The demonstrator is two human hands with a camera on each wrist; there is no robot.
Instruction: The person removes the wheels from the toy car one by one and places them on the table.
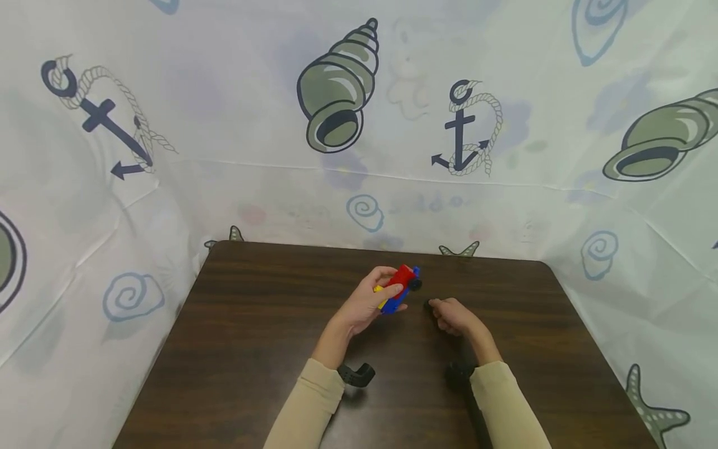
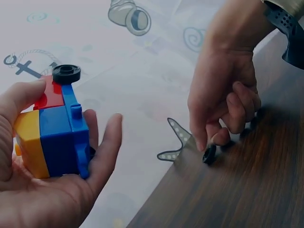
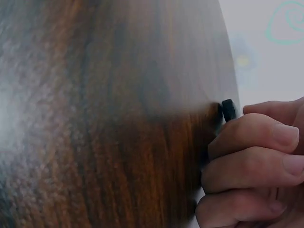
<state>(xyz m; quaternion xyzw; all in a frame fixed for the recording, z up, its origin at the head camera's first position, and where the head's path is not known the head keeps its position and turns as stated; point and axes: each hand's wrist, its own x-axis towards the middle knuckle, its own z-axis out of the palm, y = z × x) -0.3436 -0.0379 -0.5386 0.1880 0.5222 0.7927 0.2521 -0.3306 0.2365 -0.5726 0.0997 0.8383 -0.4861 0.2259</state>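
Observation:
My left hand (image 1: 363, 305) holds a toy vehicle (image 1: 401, 282) of red, blue and yellow blocks above the table, thumb on the red part. In the left wrist view, one black wheel (image 2: 66, 74) is on the toy's upper end, and its blue side (image 2: 59, 140) faces the camera. To the right, my right hand (image 1: 453, 315) pinches a loose small black wheel (image 2: 209, 155) between thumb and index finger, low over the tabletop. The right wrist view shows just the edge of that wheel (image 3: 228, 110) beyond the curled fingers (image 3: 251, 168).
The dark wood-grain table (image 1: 252, 349) spreads beneath both hands, its far edge just behind them. A white curtain (image 1: 247, 112) printed with shells and anchors surrounds it. Each wrist wears a black device, such as the left one (image 1: 357, 375).

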